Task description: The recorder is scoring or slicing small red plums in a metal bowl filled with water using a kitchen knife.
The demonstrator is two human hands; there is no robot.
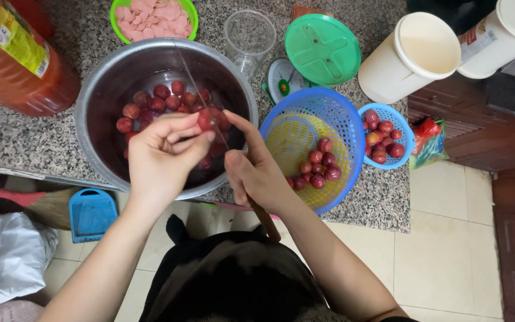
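While the left hand pinches a small red plum between its fingertips over the steel bowl, the right hand is closed around a wooden-handled knife, its thin blade against the fruit. Small, round and wet-looking, the plum is likely slippery and bruisable; gripping it at opposite sides suits it. More plums sit in the bowl, the blue colander and a smaller blue basket.

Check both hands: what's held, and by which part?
Left hand pinches a red fruit at its sides with the fingertips. Right hand grips a knife by its wooden handle.
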